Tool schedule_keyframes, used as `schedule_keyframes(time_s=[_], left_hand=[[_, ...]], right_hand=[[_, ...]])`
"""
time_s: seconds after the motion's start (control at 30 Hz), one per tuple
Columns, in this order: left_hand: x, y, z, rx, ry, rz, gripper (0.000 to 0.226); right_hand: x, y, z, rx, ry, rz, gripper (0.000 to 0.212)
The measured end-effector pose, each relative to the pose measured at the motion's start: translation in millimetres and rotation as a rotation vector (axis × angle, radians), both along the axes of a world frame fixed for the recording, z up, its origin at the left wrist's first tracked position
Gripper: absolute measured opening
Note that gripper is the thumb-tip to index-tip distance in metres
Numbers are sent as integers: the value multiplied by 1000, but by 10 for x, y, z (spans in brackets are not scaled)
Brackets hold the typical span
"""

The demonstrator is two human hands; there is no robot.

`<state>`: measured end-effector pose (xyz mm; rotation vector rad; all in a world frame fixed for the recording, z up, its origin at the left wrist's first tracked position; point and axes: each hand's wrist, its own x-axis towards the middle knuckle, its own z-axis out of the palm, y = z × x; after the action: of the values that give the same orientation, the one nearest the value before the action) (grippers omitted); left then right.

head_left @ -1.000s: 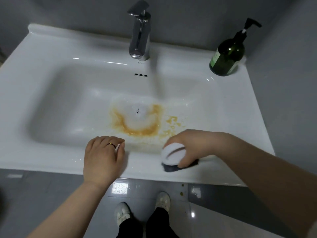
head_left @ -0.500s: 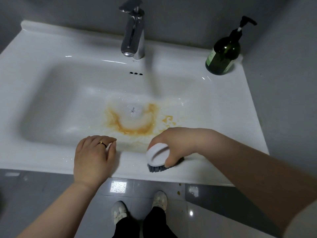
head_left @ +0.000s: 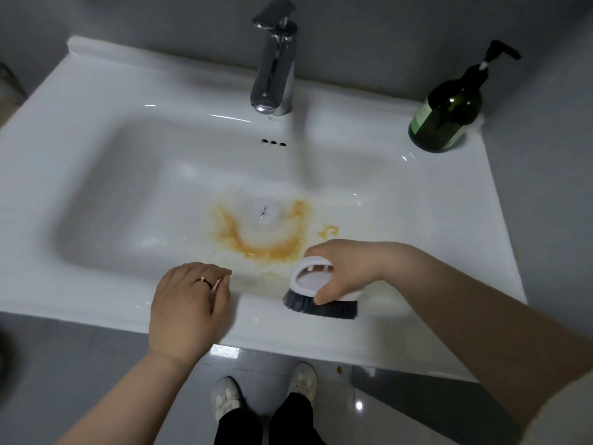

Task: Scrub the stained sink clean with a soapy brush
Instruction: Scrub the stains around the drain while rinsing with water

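1 brush [head_left: 316, 304] gripped in R hand [head_left: 348, 268]; L hand [head_left: 186, 308] fingers [head_left: 195, 272] bent on sink [head_left: 93, 303].

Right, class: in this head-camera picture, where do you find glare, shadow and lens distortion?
Head view: glare streaks on the back ledge of the sink and a highlight on the soap bottle; the faucet throws a soft shadow down the sink's back wall; the wide lens slightly bows the sink's edges.
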<state>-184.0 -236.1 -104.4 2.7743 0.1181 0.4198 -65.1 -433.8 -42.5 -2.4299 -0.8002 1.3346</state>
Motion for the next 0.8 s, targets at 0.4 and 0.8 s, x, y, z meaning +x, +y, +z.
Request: schedule_keyframes(time_s=[0.4,0.8], left_hand=[[30,-5,8,5,-34,21,35],[26,-13,-26,-6,-105,40,35]], right_hand=[[396,-43,-877,-163,-472,-30,48],[651,-250,-787,-269,-559,-210,52]])
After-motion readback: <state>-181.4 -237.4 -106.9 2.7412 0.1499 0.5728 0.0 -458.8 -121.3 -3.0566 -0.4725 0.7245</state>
